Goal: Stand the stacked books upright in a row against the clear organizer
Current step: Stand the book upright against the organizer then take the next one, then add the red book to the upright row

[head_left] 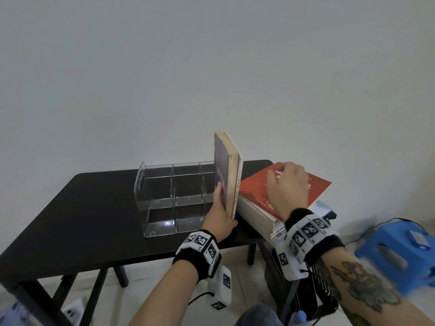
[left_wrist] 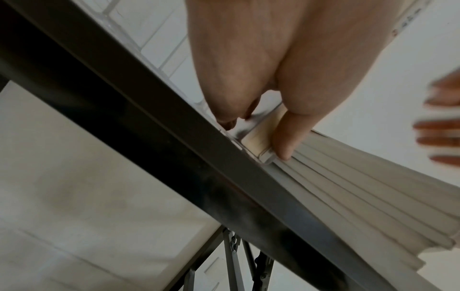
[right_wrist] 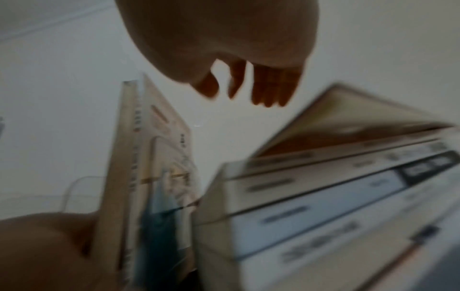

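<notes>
Two upright books [head_left: 231, 175] stand on edge at the right end of the clear organizer [head_left: 171, 196]: the nearer one has a purple cover and yellowed page edges, and a thinner pale one is pressed against its right side. Left hand [head_left: 220, 217] grips their lower near corner, thumb on the right face, fingers on the purple cover. Right of them is the stack of books [head_left: 277, 208], lying flat and tilted, red cover on top, overhanging the table's right edge. Right hand [head_left: 288, 184] hovers over the red cover, fingers loosely spread, holding nothing; motion-blurred in the wrist views. Organizer is a clear acrylic tray with dividers. Black table [head_left: 82, 208], folding legs, plain white wall behind. Blue plastic stool [head_left: 395, 250] on the floor at right.
</notes>
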`<action>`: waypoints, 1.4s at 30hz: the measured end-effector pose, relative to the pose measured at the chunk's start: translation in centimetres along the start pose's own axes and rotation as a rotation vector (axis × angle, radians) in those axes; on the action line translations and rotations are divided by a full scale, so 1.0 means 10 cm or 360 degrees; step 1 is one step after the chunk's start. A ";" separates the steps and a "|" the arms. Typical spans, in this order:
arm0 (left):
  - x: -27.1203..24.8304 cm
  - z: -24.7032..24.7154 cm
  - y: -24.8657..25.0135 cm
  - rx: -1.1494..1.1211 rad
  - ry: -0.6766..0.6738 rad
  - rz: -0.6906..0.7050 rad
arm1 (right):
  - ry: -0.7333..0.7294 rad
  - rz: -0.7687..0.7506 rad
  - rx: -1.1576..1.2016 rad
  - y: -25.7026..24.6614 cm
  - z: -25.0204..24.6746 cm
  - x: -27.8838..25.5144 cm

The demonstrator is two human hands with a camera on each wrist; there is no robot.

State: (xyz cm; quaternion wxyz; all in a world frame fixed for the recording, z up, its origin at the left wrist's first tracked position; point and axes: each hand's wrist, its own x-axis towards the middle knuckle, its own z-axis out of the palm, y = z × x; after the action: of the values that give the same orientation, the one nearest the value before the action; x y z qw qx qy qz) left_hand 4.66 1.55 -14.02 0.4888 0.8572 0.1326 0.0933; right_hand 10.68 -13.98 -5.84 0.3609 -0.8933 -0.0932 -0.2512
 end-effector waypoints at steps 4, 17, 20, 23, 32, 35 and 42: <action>0.01 0.01 -0.02 0.0005 0.0013 0.0014 | -0.0479 0.0671 -0.0430 0.46 -0.03 0.17; 0.00 0.01 0.00 0.0097 0.0071 0.0028 | -0.0357 0.0963 0.0119 0.93 -0.06 0.36; -0.03 0.01 0.01 0.0116 0.0075 0.0032 | -0.0237 0.0889 0.0205 0.87 -0.15 0.38; -0.04 0.01 0.03 0.0123 0.0088 0.0031 | -0.0079 0.0729 0.0340 0.66 -0.34 0.39; -0.06 0.01 0.04 0.0144 0.0087 0.0043 | 0.0280 0.0038 0.1176 -0.38 -0.91 0.33; -0.06 0.00 0.04 0.0164 0.0079 0.0062 | 0.0293 -0.0120 0.1006 -0.63 -0.91 0.25; -0.06 0.01 0.01 0.0182 0.0084 0.0085 | 0.0157 -0.0431 0.0688 -0.96 -0.72 -0.09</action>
State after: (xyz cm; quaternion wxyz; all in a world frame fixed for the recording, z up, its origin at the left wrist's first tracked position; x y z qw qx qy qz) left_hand 4.15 1.26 -13.96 0.4327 0.8842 0.1275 0.1212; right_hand 3.81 -12.01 3.84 0.5107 -0.7614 -0.2457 -0.3147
